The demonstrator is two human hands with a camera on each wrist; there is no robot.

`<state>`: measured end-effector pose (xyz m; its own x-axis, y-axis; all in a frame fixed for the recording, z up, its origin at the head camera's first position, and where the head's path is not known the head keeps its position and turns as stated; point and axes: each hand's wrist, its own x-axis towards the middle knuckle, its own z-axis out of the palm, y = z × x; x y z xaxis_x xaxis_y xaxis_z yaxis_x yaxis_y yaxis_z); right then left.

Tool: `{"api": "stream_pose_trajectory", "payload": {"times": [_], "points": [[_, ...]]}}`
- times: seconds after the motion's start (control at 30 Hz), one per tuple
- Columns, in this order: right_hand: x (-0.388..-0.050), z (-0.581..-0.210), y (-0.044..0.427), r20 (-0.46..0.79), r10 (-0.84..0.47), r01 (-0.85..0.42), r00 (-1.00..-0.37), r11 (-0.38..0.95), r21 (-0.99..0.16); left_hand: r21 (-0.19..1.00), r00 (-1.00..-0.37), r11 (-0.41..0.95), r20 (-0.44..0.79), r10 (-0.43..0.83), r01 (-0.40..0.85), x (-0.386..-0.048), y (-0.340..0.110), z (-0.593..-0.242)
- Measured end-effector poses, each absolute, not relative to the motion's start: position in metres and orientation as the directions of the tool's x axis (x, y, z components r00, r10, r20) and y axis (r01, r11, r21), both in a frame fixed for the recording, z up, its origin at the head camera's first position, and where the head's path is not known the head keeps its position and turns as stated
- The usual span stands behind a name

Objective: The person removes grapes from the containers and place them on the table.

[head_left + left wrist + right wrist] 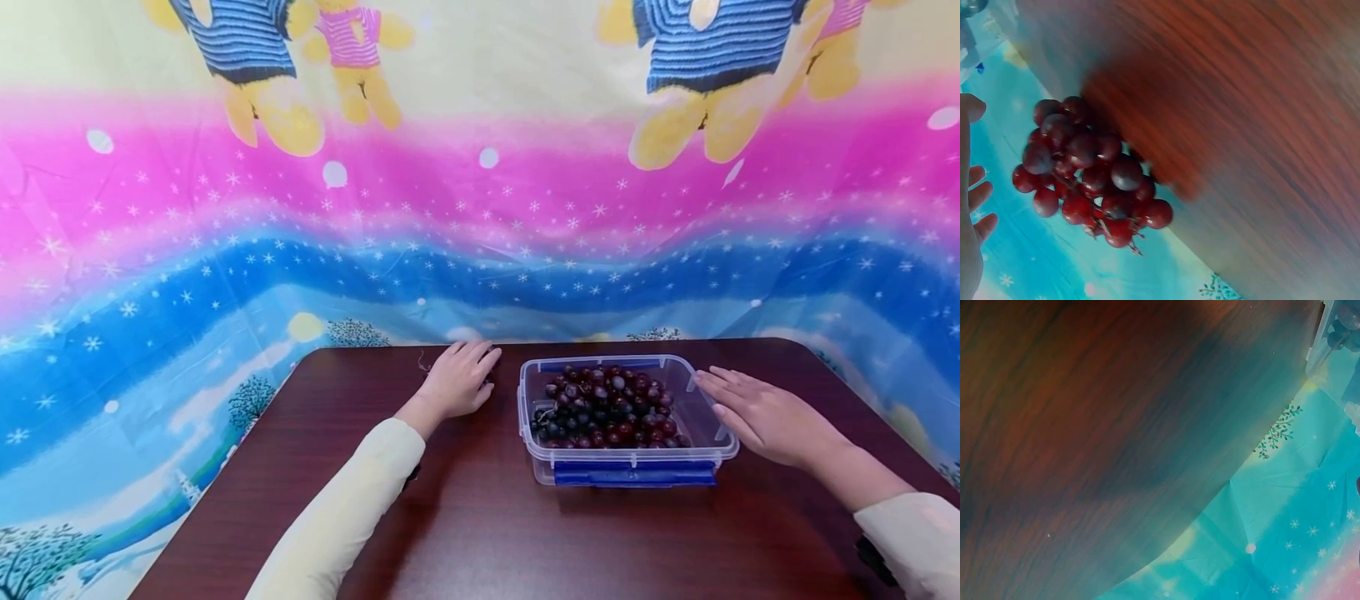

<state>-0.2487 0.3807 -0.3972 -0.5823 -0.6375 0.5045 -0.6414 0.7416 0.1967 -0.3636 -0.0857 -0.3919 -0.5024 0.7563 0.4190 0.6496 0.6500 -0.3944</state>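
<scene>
A bunch of red grapes (1094, 165) lies on the table near its far edge, plain in the left wrist view. From the head view the left hand (459, 379) hides nearly all of it; only a thin stem pokes out on the left. The left hand's fingers (980, 197) are extended, with a gap to the grapes in the left wrist view. A clear plastic box (626, 454) with blue side clips holds many dark red and black grapes (611, 408). At its right end, the right hand (776, 417) has straight fingers close to the rim; contact cannot be told.
The dark brown wooden table (480, 533) has rounded far corners. Right behind and around it hangs a printed cloth (480, 208) with bears, snowflakes and trees. The box's near-side clip (633, 473) hangs out over the table.
</scene>
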Motion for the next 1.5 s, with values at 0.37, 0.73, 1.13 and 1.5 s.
{"api": "stream_pose_trajectory", "payload": {"times": [0.37,0.73,1.13,1.5], "points": [[-0.250,-0.398,0.381,0.512,-0.650,-0.654,-0.562,0.728,0.205,-0.370,-0.435,0.629,0.485,0.759,0.684,-0.350,-0.066,-0.381],[-0.250,-0.398,0.381,0.512,-0.640,-0.647,-0.573,0.737,0.197,-0.357,-0.378,0.593,0.514,0.770,0.722,-0.339,-0.048,-0.366],[-0.248,-0.397,0.381,0.506,-0.637,-0.641,-0.581,0.741,0.197,-0.382,-0.318,0.542,0.511,0.799,0.749,-0.332,-0.026,-0.358],[-0.247,-0.396,0.379,0.520,-0.639,-0.651,-0.567,0.734,0.193,-0.411,-0.308,0.500,0.449,0.839,0.763,-0.324,0.000,-0.355]]}}
